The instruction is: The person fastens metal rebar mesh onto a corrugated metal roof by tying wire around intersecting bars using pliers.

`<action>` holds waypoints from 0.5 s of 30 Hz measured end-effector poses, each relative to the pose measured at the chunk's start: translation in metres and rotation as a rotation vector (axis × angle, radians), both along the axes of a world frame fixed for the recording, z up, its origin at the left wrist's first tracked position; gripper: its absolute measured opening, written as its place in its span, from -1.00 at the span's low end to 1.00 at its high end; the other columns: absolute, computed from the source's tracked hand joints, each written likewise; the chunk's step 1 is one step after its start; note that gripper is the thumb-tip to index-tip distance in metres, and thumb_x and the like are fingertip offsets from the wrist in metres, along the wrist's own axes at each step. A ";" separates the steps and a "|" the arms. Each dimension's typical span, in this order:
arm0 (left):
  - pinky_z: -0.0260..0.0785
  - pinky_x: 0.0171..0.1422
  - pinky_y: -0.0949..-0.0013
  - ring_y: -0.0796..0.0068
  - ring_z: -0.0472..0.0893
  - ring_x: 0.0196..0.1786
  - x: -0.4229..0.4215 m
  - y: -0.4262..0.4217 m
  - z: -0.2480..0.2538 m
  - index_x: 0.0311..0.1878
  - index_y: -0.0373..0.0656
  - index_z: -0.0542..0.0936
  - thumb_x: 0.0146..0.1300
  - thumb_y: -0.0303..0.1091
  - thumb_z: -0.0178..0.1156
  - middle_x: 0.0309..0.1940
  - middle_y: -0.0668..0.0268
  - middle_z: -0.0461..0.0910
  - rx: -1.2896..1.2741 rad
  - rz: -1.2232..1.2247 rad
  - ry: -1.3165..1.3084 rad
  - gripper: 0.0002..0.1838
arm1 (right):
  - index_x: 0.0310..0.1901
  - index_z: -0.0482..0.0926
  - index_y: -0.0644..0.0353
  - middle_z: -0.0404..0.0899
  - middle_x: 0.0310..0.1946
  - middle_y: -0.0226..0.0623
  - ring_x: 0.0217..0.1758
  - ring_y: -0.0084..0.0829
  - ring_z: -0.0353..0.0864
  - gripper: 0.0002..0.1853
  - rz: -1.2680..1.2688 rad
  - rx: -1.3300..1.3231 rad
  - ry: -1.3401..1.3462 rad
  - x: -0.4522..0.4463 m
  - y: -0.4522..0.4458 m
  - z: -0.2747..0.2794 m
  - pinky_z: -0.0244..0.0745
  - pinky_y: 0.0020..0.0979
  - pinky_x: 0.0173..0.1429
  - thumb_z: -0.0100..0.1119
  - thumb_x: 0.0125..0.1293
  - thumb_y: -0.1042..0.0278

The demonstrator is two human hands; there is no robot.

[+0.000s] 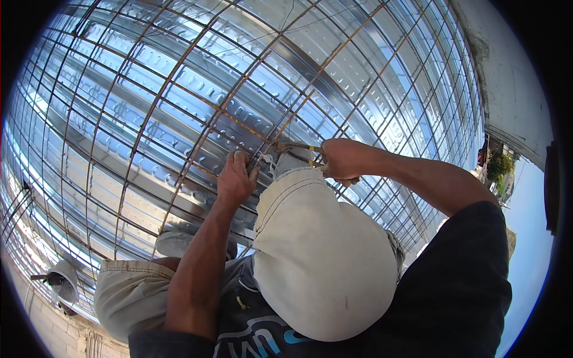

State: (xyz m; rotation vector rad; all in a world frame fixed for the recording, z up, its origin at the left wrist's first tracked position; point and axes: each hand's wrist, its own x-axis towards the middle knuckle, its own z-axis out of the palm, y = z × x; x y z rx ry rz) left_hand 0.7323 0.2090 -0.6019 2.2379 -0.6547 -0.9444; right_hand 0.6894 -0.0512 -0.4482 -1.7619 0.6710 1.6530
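Note:
A mesh of rusty steel rebar (197,145) spreads over ribbed, shiny metal decking (230,110). My right hand (343,160) is closed around the handles of pincers (298,145), which have yellow marks. The jaws of the pincers point left, at a crossing of the bars beside my shoe, though the exact bite is hard to see. My left hand (237,177) is beside the same crossing, its fingers pressed together against a bar; what they pinch is hidden. A twisted whitish cord (270,162) hangs between my hands, in front of my trouser leg.
My bent knee (325,256) rises close below my hands. One shoe (174,244) rests on the mesh at lower left. A bucket (62,280) lies farther left near a block wall (51,322). A concrete wall (513,83) borders the decking at right.

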 end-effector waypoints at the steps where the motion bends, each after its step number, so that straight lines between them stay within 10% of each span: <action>1: 0.45 -0.04 0.01 -0.03 0.57 -0.11 -0.002 0.003 -0.008 -0.06 -0.13 0.40 0.17 -0.23 0.32 -0.15 0.09 0.47 -0.028 -0.014 -0.011 -0.63 | -0.52 0.57 0.36 0.53 -0.65 -0.20 -0.67 -0.43 0.55 -0.63 -0.107 0.026 0.029 -0.002 -0.001 -0.002 0.47 -0.35 -0.58 0.29 0.30 0.20; 9: 0.43 -0.06 0.00 -0.03 0.55 -0.12 -0.002 0.001 -0.006 -0.07 -0.13 0.39 0.15 -0.26 0.32 -0.17 0.10 0.47 -0.020 -0.028 0.057 -0.63 | -0.44 0.57 0.13 0.49 -0.66 -0.48 -0.65 -0.64 0.43 -0.79 -1.000 0.228 0.403 -0.023 0.004 -0.013 0.36 -0.57 -0.59 0.42 0.20 0.27; 15: 0.43 -0.05 0.02 -0.02 0.55 -0.11 0.004 -0.004 0.000 -0.09 -0.13 0.41 0.13 -0.28 0.33 -0.18 0.11 0.48 0.033 -0.054 0.051 -0.64 | -0.19 0.53 0.19 0.54 -0.55 -0.47 -0.65 -0.59 0.51 -0.67 -1.056 0.279 0.316 -0.058 0.012 -0.026 0.37 -0.58 -0.59 0.43 0.17 0.19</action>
